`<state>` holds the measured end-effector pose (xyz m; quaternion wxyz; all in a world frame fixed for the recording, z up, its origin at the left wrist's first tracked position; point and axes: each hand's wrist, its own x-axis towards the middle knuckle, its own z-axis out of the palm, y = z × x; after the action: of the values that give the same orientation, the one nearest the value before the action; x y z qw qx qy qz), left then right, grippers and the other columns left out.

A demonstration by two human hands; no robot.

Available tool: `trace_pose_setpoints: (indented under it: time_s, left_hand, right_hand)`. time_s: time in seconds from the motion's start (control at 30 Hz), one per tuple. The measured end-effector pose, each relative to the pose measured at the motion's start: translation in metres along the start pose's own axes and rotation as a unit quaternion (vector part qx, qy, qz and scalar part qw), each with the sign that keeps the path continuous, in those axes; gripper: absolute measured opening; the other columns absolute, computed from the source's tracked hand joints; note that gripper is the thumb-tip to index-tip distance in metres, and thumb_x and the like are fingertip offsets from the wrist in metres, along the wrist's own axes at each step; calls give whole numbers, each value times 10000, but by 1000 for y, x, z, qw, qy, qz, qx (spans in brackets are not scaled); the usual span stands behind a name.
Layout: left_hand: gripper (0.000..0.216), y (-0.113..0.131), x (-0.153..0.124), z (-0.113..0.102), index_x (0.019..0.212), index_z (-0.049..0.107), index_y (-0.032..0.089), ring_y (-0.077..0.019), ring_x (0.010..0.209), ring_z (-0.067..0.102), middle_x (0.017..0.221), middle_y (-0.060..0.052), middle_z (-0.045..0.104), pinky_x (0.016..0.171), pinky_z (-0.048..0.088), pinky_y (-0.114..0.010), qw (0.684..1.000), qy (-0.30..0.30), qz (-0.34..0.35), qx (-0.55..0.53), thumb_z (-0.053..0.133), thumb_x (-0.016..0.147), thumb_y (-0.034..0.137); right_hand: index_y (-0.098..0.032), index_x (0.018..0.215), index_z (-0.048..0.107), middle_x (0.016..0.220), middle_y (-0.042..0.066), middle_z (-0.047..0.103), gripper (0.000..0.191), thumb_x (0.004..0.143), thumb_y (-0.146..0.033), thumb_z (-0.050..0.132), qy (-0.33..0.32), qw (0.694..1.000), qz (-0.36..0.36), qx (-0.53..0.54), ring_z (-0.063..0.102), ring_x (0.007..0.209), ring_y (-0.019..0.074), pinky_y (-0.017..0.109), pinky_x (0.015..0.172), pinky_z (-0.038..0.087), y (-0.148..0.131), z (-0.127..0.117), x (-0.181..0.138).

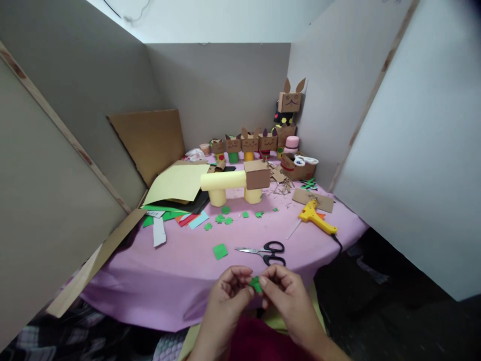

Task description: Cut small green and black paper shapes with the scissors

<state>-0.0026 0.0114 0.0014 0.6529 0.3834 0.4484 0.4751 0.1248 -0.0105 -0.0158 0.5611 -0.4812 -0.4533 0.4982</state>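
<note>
One green cutout (256, 284) is pinched by the left hand (230, 293) and right hand (287, 293), thumbs and fingers nearly together, at the near edge of the bench (180, 265). Just beyond lie scissors (256, 250) and a green square (220, 251); farther in, green clovers (220, 219); near the right edge, a glue gun (312, 215).

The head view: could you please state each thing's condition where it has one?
Green paper cutout: held by left hand and right hand
Black scissors: flat, blades apparently closed
Yellow glue gun: on its side, glue stick protruding
White scissors: on cardboard box
Green paper square: flat
</note>
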Motion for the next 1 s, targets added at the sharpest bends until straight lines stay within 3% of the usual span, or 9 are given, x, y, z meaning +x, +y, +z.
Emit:
trace_pose_setpoints:
  time_s: [0.17, 0.3, 0.43, 0.57, 0.77, 0.9, 1.0]
  left_hand:
    - [198, -2, 0, -1, 785, 639, 162, -142, 653, 580, 691, -3, 624, 637, 442, -247, 1000, -28, -13, -6, 707, 599, 169]
    - [231, 1, 0, 0, 780, 633, 164, -142, 639, 579, 653, 10, 622, 625, 437, -241, 1000, -6, -7, 21, 749, 590, 228]
    - [253, 2, 4, -1, 735, 623, 157, -131, 600, 572, 603, 24, 623, 612, 431, -231, 999, 24, 21, 16, 782, 551, 226]
    - [274, -6, 7, -1, 741, 613, 162, -123, 569, 563, 572, 43, 601, 583, 423, -219, 996, 66, 55, 7, 789, 545, 234]
    - [343, -16, 13, -3, 794, 635, 176, -149, 605, 578, 629, 11, 630, 603, 435, -246, 997, 40, 60, 17, 803, 524, 305]
    - [241, -12, 21, -5, 574, 633, 151, -145, 552, 521, 543, 2, 591, 549, 390, -237, 988, -4, 90, 129, 769, 568, 350]
    - [268, -7, 30, -8, 534, 619, 146, -140, 539, 488, 517, 3, 569, 552, 366, -236, 980, -24, 91, 175, 720, 620, 380]
  right_hand:
    - [-156, 670, 545, 545, -47, 528, 301, 747, -429, 647, -10, 997, 39, 65, 450, 434, 74, 184, 438, 352, 3, -2, 5]
    - [-143, 662, 562, 535, -47, 523, 322, 742, -441, 655, -23, 999, 22, 43, 462, 443, 73, 184, 457, 352, 4, -2, 5]
    - [-154, 696, 547, 541, -38, 541, 381, 779, -525, 570, -22, 994, 39, 99, 449, 403, 64, 175, 419, 314, 6, 2, 7]
    - [-165, 681, 509, 534, -56, 517, 418, 671, -554, 661, -38, 992, 64, 103, 426, 390, 56, 171, 417, 314, 11, 6, 10]
    - [-169, 647, 506, 531, -52, 494, 325, 748, -460, 610, -39, 999, -11, 6, 445, 450, 89, 197, 466, 347, 18, 1, 16]
    - [-161, 651, 560, 553, -33, 504, 182, 785, -282, 575, -57, 985, -83, -137, 478, 543, 124, 209, 509, 346, 15, -7, 20]
    - [-165, 661, 562, 586, -13, 536, 162, 794, -255, 537, -55, 973, -119, -189, 499, 580, 145, 227, 542, 364, 11, -10, 25]
